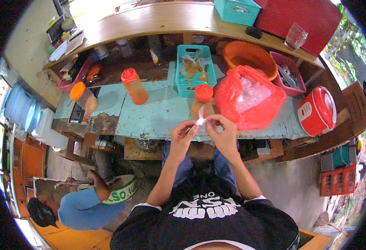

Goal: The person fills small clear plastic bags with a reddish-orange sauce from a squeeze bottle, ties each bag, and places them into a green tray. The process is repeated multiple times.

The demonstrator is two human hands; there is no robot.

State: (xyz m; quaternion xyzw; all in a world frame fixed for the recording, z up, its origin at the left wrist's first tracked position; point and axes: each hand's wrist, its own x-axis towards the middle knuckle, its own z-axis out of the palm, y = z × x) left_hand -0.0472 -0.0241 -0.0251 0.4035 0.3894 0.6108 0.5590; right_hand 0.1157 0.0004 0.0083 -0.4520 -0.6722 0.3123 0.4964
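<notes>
Between my two hands, over the table's front edge, is a small whitish plastic bag [201, 121], gathered at the middle with a loose tail standing up. My left hand [182, 137] pinches it from the left with thumb and fingertips. From the right, the thumb and fingers of my right hand [223, 132] grip it too. Just behind stands a squeeze bottle with a red lid [203, 93], partly covered by the bag. To the right of that bottle lies an open red plastic bag [264, 114] filled with small clear plastic packets [251, 93].
A turquoise basket [180, 79] holds filled bags. Another red-lidded bottle [135, 87], an orange-lidded jar [84, 97], an orange basin [248, 56] and a red cooler jug [316, 111] stand around the blue tabletop [158, 115]. A seated person in blue [86, 206] holds a guitar at lower left.
</notes>
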